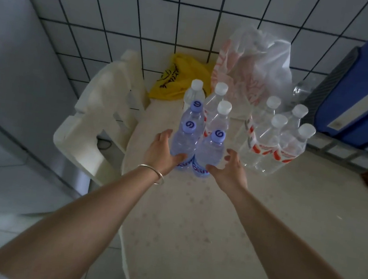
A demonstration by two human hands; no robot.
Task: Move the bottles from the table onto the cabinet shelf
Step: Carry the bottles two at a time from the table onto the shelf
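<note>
Head view of a table [225, 226] bearing upright water bottles. The left hand [161, 154] wraps its fingers and thumb around the near-left blue-capped bottle [183, 142]. The right hand [229, 168], fingers spread and slightly bent, hovers just beside the near-right blue-capped bottle [209, 154]; contact cannot be told. Behind stand white-capped bottles [219, 120]; to the right, a separate cluster of red-labelled bottles [274, 142]. A yellow bag [176, 80] lies beyond.

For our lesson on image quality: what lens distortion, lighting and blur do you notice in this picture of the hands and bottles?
Head view: wide-angle bending curves the tiled wall; dim, bluish light; edges soft, notably the blue case; the purple-capped bottles stay fairly sharp between left hand and right hand.
</note>
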